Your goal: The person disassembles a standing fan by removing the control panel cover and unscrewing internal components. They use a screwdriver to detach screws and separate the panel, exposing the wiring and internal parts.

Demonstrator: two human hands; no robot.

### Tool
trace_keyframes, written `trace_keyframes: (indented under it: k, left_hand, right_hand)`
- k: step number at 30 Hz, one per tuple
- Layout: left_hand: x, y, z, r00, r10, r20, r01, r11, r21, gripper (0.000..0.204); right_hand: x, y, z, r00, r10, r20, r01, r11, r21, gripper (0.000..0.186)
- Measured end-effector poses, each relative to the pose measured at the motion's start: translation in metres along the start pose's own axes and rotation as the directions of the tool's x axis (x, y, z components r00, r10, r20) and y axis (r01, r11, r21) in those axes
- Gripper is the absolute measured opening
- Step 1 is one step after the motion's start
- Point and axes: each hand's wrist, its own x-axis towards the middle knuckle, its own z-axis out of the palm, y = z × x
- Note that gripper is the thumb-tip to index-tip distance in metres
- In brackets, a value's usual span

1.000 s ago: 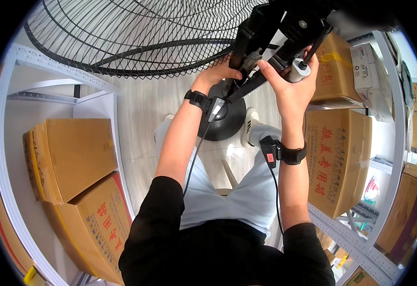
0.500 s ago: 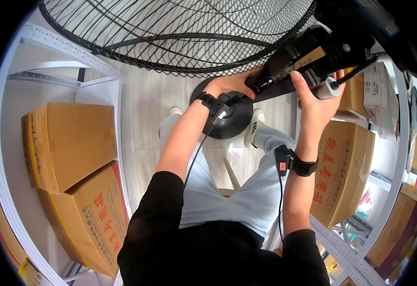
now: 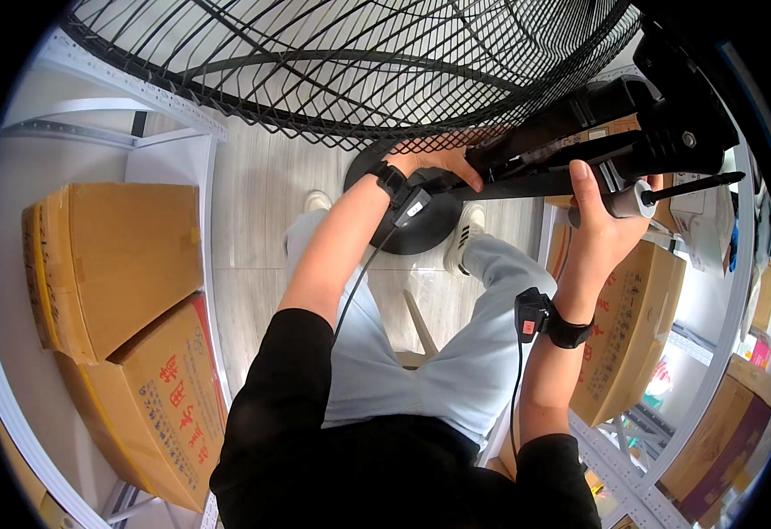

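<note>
A large black standing fan fills the upper part of the view, its wire guard [image 3: 377, 97] tilted above a round black base [image 3: 416, 225] on the floor. My left hand [image 3: 434, 163] is closed around the black stand just under the motor housing [image 3: 562, 115]; the guard partly hides its fingers. To the right, my right hand [image 3: 610, 225] grips a screwdriver [image 3: 634, 201] with a grey handle. The dark shaft points right, its tip apart from the fan's black bracket [image 3: 681, 137]. My right thumb is raised along the handle, beside the fan's black bar.
Cardboard boxes [image 3: 134, 264] stack on a white metal shelf [image 3: 174, 181] at left. More cartons [image 3: 628, 335] sit on the right-hand rack [image 3: 711, 353]. Below me are my legs and a stool edge [image 3: 416, 357]. Each wrist wears a black strapped device with a cable.
My right hand has moved slightly right and down, and the screwdriver shaft has swung from up-right to nearly level. The fan's head has shifted a little right. My left hand keeps its hold.
</note>
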Motion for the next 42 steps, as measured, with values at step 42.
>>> trace_keyframes:
  k: [42]
  left_hand:
    - [-0.023,-0.041,0.075,0.977,-0.190,-0.094,0.035,0.583,-0.812,0.082]
  right_hand:
    - [-0.166,0.147,-0.071,0.523,0.748,0.409,-0.657,0.659,-0.366,0.029]
